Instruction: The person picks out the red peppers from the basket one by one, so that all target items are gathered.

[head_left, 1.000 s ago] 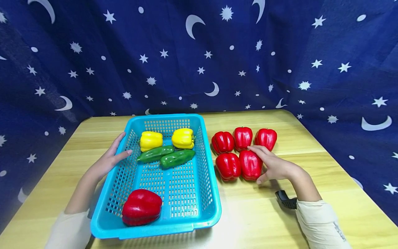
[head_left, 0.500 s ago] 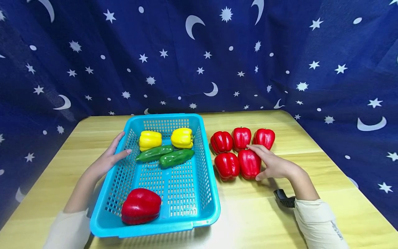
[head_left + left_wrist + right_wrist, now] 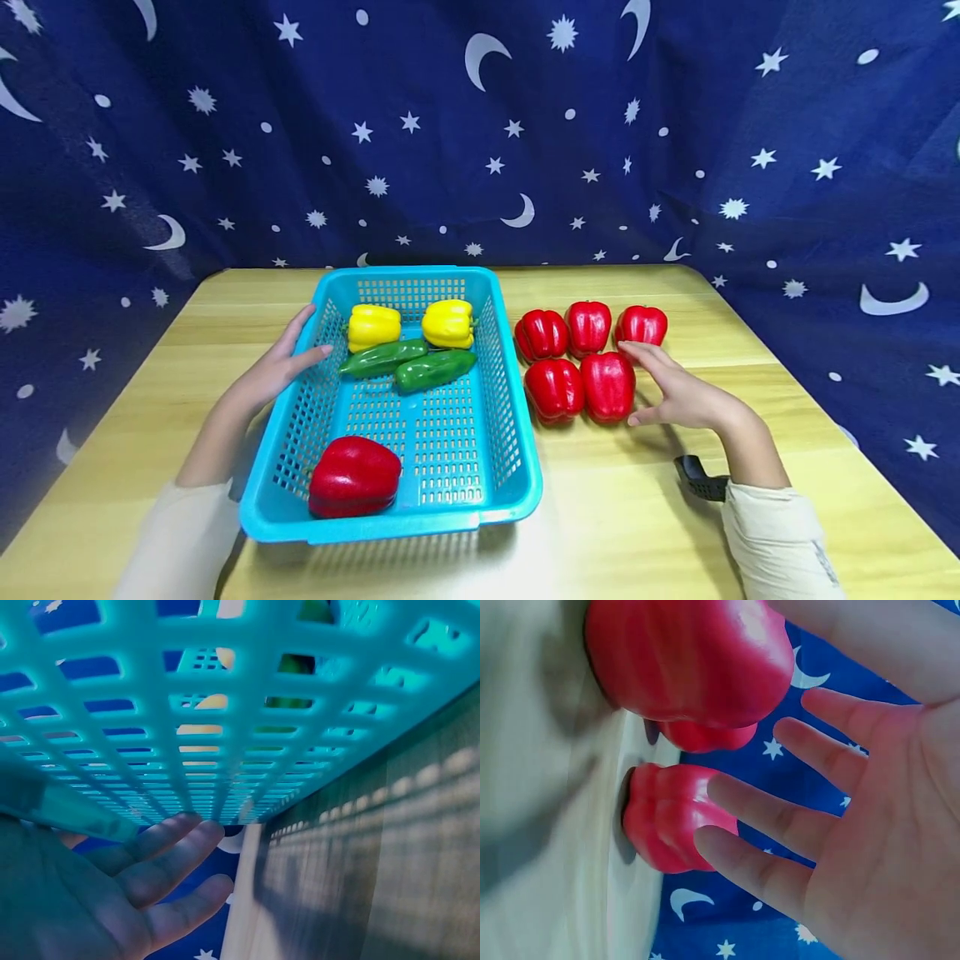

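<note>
My left hand (image 3: pixel 268 372) rests at the left rim of a blue perforated basket (image 3: pixel 251 500), thumb over the rim and straight fingers along the outside. Inside lie two yellow bell peppers (image 3: pixel 373 327), two long green peppers (image 3: pixel 382 358) and one red bell pepper (image 3: pixel 355 477) near the front. My right hand (image 3: pixel 688 398) hovers, fingers spread, just right of the front right red bell pepper (image 3: pixel 608 387). Its thumb tip is close to that pepper, and its fingertips overlap the back right red bell pepper (image 3: pixel 641 325) in the head view. Nothing is held in it.
Several red bell peppers (image 3: pixel 554 390) stand in two rows on the wooden table (image 3: pixel 600 500), right of the basket. A black bracket (image 3: pixel 699 479) sits at my right wrist. A blue curtain (image 3: pixel 420 183) with moons and stars hangs behind.
My right hand has moved slightly right, off the front right red bell pepper whose top its fingers overlapped earlier. The left hand stays at the rim. The head view has shifted slightly.
</note>
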`<state>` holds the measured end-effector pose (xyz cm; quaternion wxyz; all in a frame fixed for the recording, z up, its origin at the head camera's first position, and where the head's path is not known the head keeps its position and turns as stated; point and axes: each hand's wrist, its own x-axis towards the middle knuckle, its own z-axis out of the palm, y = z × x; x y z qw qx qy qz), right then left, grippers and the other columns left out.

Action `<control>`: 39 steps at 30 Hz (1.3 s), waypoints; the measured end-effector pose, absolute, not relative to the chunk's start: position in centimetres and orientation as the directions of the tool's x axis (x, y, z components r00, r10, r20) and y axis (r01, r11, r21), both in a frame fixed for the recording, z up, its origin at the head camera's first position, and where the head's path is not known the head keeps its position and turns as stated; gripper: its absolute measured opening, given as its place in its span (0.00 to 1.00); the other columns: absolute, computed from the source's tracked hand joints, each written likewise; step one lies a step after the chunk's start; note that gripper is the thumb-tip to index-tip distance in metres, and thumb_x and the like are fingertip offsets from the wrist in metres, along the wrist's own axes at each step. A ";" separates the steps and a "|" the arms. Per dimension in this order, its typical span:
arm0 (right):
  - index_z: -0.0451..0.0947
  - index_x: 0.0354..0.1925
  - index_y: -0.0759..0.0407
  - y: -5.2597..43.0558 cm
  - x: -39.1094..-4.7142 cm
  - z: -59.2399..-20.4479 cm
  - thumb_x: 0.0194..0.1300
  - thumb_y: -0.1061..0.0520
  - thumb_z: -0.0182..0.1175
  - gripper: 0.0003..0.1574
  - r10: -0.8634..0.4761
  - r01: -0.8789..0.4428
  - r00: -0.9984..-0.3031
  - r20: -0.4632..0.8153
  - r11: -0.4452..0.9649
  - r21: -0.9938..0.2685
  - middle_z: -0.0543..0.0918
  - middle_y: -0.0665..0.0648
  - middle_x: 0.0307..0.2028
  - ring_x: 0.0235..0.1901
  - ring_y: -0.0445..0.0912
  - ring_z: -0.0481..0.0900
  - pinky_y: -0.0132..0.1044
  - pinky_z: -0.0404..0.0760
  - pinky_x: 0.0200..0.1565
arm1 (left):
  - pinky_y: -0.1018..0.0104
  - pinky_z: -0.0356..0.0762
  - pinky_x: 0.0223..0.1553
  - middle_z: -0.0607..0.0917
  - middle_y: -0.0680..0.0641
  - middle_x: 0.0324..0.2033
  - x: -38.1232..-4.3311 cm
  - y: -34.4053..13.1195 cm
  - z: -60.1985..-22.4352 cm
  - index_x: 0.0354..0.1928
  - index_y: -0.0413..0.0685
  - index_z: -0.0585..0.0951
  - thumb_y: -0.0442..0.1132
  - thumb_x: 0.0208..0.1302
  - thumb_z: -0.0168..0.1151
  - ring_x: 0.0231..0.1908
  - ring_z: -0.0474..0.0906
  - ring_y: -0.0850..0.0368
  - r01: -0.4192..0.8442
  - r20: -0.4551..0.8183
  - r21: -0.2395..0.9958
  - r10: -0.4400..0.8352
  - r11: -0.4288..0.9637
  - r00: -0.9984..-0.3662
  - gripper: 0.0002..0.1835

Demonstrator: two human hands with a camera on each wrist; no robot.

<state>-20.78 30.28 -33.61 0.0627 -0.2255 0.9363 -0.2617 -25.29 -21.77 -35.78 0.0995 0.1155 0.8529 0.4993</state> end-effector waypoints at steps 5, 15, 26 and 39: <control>0.48 0.66 0.68 29.7 -21.3 -32.9 0.44 0.58 0.72 0.59 -0.456 -0.397 -0.890 0.007 0.768 -0.502 0.53 0.70 0.62 0.60 0.65 0.57 0.65 0.62 0.56 | 0.40 0.72 0.48 0.36 0.38 0.70 -25.6 -21.8 -35.8 0.70 0.65 0.30 0.52 0.66 0.46 0.64 0.47 0.26 0.076 -0.071 0.887 0.298 0.456 -0.952 0.42; 0.47 0.68 0.60 25.8 -23.0 -29.2 0.46 0.57 0.70 0.59 -0.460 -0.408 -0.888 -0.026 0.812 -0.417 0.51 0.66 0.65 0.64 0.64 0.50 0.66 0.61 0.57 | 0.40 0.69 0.51 0.37 0.40 0.71 -25.9 -21.6 -35.4 0.70 0.62 0.30 0.50 0.67 0.47 0.66 0.46 0.29 0.084 -0.060 0.892 0.302 0.444 -0.952 0.42; 0.44 0.70 0.53 18.8 -24.4 -26.4 0.46 0.57 0.71 0.62 -0.528 -0.471 -0.845 -0.083 0.809 -0.353 0.49 0.60 0.69 0.66 0.60 0.48 0.60 0.67 0.57 | 0.41 0.69 0.53 0.37 0.40 0.71 -25.9 -21.6 -35.9 0.70 0.62 0.31 0.49 0.67 0.47 0.66 0.46 0.30 0.077 -0.052 0.913 0.301 0.402 -0.952 0.42; 0.43 0.71 0.52 12.9 -24.7 -24.5 0.48 0.55 0.70 0.60 -0.652 -0.602 -0.754 -0.086 0.737 -0.309 0.46 0.57 0.70 0.66 0.58 0.52 0.56 0.67 0.59 | 0.40 0.67 0.55 0.37 0.41 0.71 -25.6 -22.0 -36.1 0.70 0.63 0.31 0.50 0.67 0.47 0.66 0.47 0.32 0.081 -0.047 0.910 0.296 0.406 -0.954 0.42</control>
